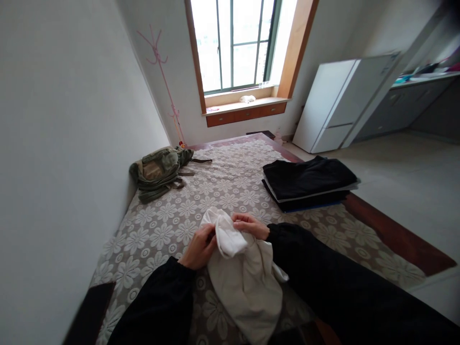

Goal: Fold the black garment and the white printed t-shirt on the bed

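Observation:
A crumpled white garment (244, 278) lies in front of me on the bed, over the flower-patterned cover (168, 225). My left hand (199, 247) grips the garment's bunched top from the left. My right hand (249, 224) pinches the same bunched part from the right. Both arms wear black sleeves.
A stack of folded dark clothes (307, 182) sits on the bed's right side. An olive backpack (160, 170) lies at the far left against the wall. Beyond the bed are a window, a pink coat stand (163, 72) and a white fridge (334, 103).

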A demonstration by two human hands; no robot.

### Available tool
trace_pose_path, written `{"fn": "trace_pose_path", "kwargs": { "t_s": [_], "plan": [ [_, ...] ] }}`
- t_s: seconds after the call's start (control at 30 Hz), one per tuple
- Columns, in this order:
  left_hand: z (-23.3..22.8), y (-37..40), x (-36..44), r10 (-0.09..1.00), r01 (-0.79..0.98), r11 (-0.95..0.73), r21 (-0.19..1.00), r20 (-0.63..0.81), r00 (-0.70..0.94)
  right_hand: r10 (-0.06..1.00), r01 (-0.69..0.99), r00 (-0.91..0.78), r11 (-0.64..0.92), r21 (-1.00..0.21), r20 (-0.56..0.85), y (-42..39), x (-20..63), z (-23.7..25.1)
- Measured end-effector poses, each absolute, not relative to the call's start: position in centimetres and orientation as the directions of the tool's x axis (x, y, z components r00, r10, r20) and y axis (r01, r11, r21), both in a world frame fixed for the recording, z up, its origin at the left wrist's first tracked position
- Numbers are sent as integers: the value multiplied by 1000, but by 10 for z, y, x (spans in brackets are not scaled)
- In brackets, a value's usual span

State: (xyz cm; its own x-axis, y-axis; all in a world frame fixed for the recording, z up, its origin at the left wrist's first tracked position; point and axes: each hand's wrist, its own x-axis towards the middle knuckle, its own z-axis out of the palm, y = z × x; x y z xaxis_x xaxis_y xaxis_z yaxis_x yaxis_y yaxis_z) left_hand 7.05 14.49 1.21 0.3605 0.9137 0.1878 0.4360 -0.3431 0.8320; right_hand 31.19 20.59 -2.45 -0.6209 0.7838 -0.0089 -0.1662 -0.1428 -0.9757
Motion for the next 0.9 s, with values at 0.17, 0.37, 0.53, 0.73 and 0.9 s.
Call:
{"fn": "trace_pose_path", "kwargs": {
  "t_s": [0.17, 0.37, 0.53, 0.73, 0.9],
  "plan": [
    [14, 145, 71, 917, 256, -265, 930, 161, 364, 743, -184, -667, -93, -979, 55, 192, 306, -17],
    [5, 148, 75, 989, 39, 66, 997, -70, 132, 830, -277, -555, -120, -953, 57, 195, 303, -18],
    [-2, 162, 63, 978, -452, 131, 883, -191, -89, 987, -492, -112, -157, -856, -116, 215, 315, -21],
    [8, 186, 11, 924, -609, 232, 759, -368, -107, 987, -487, 45, -114, -866, -156, 237, 340, -22],
    [27, 194, -28, 899, -622, 267, 737, -422, -115, 998, -295, -1, -66, -953, -69, 244, 359, -21]
  ]
}}
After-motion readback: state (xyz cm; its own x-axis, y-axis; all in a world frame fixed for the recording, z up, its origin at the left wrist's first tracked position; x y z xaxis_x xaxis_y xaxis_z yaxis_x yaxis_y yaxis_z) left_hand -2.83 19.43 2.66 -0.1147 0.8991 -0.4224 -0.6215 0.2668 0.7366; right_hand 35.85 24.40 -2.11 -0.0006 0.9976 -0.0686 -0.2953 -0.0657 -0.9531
